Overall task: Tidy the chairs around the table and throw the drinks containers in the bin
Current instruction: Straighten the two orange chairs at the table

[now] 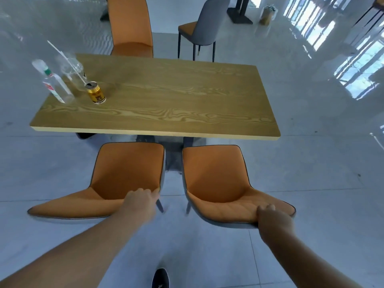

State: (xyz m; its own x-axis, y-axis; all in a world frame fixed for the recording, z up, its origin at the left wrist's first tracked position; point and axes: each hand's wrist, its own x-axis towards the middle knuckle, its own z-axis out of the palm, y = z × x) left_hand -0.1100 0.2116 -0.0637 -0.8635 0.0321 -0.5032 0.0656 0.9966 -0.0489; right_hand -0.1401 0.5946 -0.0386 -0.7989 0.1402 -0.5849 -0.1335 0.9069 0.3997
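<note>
Two orange chairs stand side by side at the near edge of the wooden table (166, 104). My left hand (141, 201) grips the backrest of the left chair (124, 163) at its right end. My right hand (272, 218) holds the top edge of the right chair's (214, 169) backrest. On the table's far left corner stand a clear plastic bottle (55, 84), a clear plastic cup with a straw (71, 66) and a gold can (96, 92).
A third orange chair (131, 28) is at the table's far side. A grey-backed chair (203, 26) stands apart behind the table to the right. A bag (268, 13) sits on the glossy floor at the back. My shoe (160, 278) shows below.
</note>
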